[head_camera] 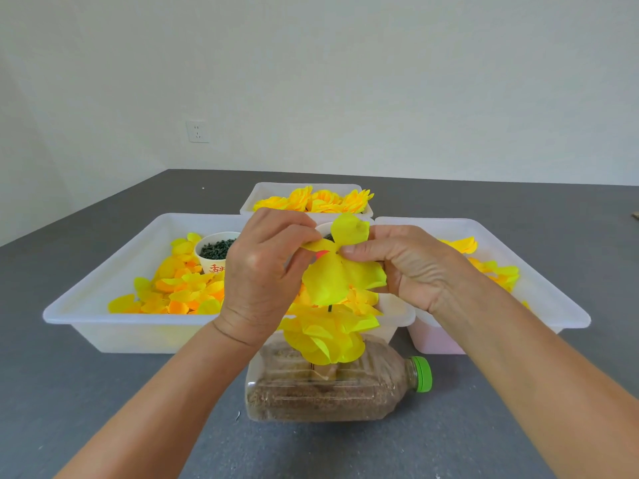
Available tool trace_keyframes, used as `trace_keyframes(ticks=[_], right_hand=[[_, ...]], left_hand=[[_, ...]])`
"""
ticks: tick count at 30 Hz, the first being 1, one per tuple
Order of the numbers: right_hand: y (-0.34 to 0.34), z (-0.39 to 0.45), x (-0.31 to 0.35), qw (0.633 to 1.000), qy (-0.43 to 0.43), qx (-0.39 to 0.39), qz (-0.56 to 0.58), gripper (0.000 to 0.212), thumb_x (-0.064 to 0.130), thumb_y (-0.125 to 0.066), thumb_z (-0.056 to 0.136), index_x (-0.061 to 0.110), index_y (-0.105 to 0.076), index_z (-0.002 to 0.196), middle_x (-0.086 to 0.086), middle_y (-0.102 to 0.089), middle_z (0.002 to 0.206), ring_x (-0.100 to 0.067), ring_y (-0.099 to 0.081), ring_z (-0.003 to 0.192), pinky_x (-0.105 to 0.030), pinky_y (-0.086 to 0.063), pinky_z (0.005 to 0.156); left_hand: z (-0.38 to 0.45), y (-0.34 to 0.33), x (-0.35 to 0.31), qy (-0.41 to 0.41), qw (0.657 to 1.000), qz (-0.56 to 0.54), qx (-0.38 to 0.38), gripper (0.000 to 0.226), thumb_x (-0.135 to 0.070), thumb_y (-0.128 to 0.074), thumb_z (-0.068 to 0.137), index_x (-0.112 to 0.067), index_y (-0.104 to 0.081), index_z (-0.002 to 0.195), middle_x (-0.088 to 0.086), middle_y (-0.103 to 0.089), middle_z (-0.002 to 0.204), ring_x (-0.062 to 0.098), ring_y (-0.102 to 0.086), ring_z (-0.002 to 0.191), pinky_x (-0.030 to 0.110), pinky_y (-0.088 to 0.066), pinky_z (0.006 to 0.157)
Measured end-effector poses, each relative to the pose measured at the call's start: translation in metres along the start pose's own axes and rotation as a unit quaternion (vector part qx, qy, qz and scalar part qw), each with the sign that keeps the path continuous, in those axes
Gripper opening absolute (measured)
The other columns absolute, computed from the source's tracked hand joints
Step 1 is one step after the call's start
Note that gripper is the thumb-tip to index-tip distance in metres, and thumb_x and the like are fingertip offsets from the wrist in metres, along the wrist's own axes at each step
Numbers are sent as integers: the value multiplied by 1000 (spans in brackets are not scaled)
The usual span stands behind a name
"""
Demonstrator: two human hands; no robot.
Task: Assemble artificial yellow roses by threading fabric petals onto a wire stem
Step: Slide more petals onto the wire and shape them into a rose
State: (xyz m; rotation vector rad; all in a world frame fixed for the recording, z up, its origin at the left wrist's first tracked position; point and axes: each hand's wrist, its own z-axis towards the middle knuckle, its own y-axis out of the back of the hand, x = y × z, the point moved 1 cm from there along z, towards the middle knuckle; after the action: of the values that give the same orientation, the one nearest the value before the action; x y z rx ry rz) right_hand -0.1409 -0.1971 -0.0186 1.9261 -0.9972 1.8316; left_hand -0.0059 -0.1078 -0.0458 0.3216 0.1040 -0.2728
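Note:
A yellow fabric petal piece (337,271) is held in mid-air above the table, pinched from both sides. My left hand (262,271) grips its left edge and my right hand (411,264) pinches its centre and right side. Just below it a thin dark wire stem (330,308) shows, rising out of a stack of yellow petals (328,337). That stack stands over a sand-filled plastic bottle (332,388) lying on its side with a green cap (423,374). The stem's top is hidden by the petal.
A white tray (103,292) at left holds loose yellow and orange petals and a paper cup of dark green bits (216,250). A tray (539,281) at right holds more petals. A far tray (262,191) holds finished yellow roses (314,198). All stand on a grey table.

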Motion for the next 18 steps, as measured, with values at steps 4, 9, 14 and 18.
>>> trace_keyframes(ticks=[4, 9, 14, 18], right_hand=[[3, 0, 0, 999, -2, -13, -35, 38, -3, -62, 78, -4, -61, 116, -23, -64, 110, -28, -64, 80, -35, -55, 73], [5, 2, -1, 999, -2, -26, -47, 40, -4, -62, 78, -5, -59, 117, -25, -63, 114, -33, -62, 88, -42, -51, 81], [7, 6, 2, 994, 5, -48, -94, 31, 0, -66, 77, 2, -65, 107, -12, -67, 87, -19, -63, 67, -33, -53, 67], [8, 9, 5, 992, 6, -58, -114, 15, 1, -69, 76, 9, -68, 87, -6, -66, 73, -12, -62, 56, -24, -52, 55]], left_hand=[[-4, 2, 2, 1, 1000, 1, 1, 9, -7, -70, 78, 2, -71, 75, 12, -69, 84, 25, -58, 79, 28, -46, 73], [-7, 3, 4, -7, 1000, 4, 4, 12, -10, -70, 80, 2, -72, 77, 12, -69, 84, 28, -61, 78, 34, -49, 71], [-7, 5, 4, -12, 1000, 6, 8, 11, -11, -73, 78, 0, -72, 76, 10, -69, 84, 23, -58, 80, 30, -48, 73], [-7, 6, 1, -32, 999, 6, 17, 9, -9, -76, 75, -1, -71, 75, 9, -69, 85, 21, -57, 82, 25, -46, 76]])
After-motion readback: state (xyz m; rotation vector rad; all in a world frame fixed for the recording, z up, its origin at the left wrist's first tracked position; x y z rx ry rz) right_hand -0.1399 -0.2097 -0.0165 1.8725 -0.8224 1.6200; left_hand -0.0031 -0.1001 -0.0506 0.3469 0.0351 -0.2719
